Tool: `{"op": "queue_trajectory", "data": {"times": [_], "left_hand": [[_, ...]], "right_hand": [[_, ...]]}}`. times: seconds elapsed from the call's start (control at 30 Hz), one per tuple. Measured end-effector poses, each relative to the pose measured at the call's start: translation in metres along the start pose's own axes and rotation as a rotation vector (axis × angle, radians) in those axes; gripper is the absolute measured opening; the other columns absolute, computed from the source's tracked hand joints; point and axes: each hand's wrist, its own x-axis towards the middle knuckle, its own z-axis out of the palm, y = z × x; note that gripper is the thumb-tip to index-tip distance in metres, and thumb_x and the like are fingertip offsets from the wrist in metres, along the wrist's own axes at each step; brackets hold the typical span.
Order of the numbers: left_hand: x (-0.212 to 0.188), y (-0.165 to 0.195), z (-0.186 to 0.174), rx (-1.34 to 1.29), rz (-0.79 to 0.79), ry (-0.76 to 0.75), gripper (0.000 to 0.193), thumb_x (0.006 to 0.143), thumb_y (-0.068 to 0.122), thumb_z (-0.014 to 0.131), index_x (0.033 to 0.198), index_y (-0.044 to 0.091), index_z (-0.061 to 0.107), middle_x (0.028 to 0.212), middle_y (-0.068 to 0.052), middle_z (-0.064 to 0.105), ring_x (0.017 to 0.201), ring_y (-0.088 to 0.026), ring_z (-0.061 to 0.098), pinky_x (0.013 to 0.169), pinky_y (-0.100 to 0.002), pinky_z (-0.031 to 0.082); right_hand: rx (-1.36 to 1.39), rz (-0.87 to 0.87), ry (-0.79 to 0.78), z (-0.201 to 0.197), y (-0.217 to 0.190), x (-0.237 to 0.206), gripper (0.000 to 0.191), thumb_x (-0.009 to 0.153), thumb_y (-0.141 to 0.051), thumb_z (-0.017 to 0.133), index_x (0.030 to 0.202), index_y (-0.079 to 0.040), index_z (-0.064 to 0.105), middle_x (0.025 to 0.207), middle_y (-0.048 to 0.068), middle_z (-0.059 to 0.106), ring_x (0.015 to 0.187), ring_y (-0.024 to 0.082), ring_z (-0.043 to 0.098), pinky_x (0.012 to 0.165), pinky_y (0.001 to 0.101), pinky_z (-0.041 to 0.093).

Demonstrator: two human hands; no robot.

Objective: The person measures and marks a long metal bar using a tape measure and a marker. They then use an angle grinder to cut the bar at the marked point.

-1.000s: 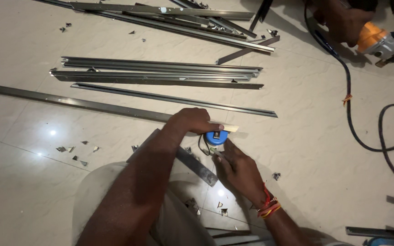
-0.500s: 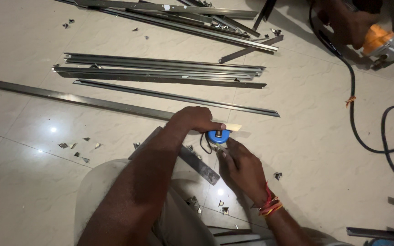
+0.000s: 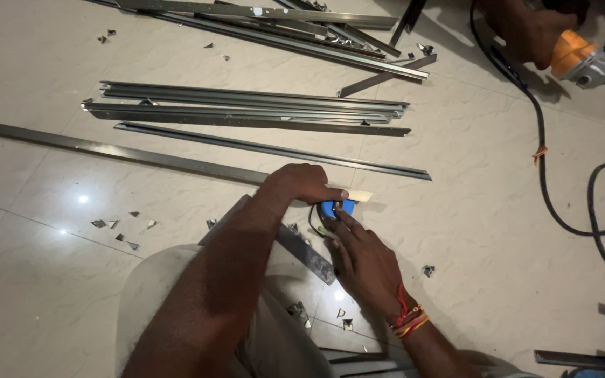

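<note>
Hands (image 3: 330,224) meet over a blue tape measure (image 3: 329,208), left hand (image 3: 301,183) knuckles-up.

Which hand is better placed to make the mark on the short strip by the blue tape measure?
Right hand, probably: its fingertips sit at the blue tape measure beside the short metal strip. Left hand is busy pinning the extended tape blade down.

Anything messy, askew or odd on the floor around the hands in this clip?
Yes: small metal offcuts lie scattered on the tiled floor, more near the right hand. One short strip lies askew to the stacked metal strips. A black cable loops loosely across the tiles.
</note>
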Motion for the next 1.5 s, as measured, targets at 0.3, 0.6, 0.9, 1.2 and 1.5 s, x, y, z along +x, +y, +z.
{"op": "queue_trajectory", "data": {"times": [0.3,0.6,0.9,1.2,1.5], "left_hand": [[0.004,-0.003,0.001,0.005,0.001,0.000,0.090,0.081,0.087,0.045,0.074,0.004,0.079,0.078,-0.017,0.075,0.080,-0.033,0.074,0.077,-0.047,0.056],[-0.005,0.000,-0.004,0.008,0.005,0.059,0.088,0.080,0.086,0.046,0.073,0.004,0.077,0.077,-0.016,0.074,0.081,-0.032,0.074,0.079,-0.047,0.057],[-0.010,0.003,-0.010,-0.009,-0.056,0.028,0.088,0.085,0.084,0.043,0.072,0.003,0.076,0.075,-0.015,0.073,0.081,-0.030,0.074,0.078,-0.046,0.056],[0.003,-0.002,-0.001,-0.064,-0.033,-0.022,0.088,0.082,0.086,0.045,0.062,0.005,0.073,0.067,-0.013,0.072,0.071,-0.030,0.073,0.074,-0.045,0.056],[0.001,-0.002,-0.001,-0.076,-0.054,-0.013,0.086,0.078,0.088,0.048,0.056,0.009,0.071,0.062,-0.011,0.071,0.068,-0.028,0.073,0.073,-0.043,0.056]], "right_hand": [[-0.046,0.061,0.025,-0.003,0.004,0.001,0.039,0.098,-0.033,0.051,0.132,-0.021,0.066,0.142,-0.001,0.062,0.107,0.027,0.068,0.084,0.0411,0.056],[-0.022,0.024,-0.014,0.001,0.020,0.004,0.035,0.098,-0.032,0.052,0.127,-0.019,0.067,0.145,-0.002,0.060,0.111,0.026,0.068,0.085,0.0402,0.056],[0.007,0.030,0.000,0.001,0.017,0.003,0.034,0.098,-0.032,0.053,0.123,-0.016,0.069,0.144,-0.001,0.062,0.107,0.027,0.070,0.085,0.0393,0.056],[0.014,-0.075,-0.009,0.004,0.011,0.001,0.036,0.095,-0.027,0.057,0.129,-0.018,0.067,0.143,0.003,0.061,0.106,0.028,0.068,0.083,0.0413,0.056],[-0.002,-0.070,0.022,0.007,0.011,-0.001,0.031,0.097,-0.027,0.057,0.124,-0.018,0.069,0.139,0.000,0.065,0.105,0.027,0.070,0.083,0.0408,0.057]]}}
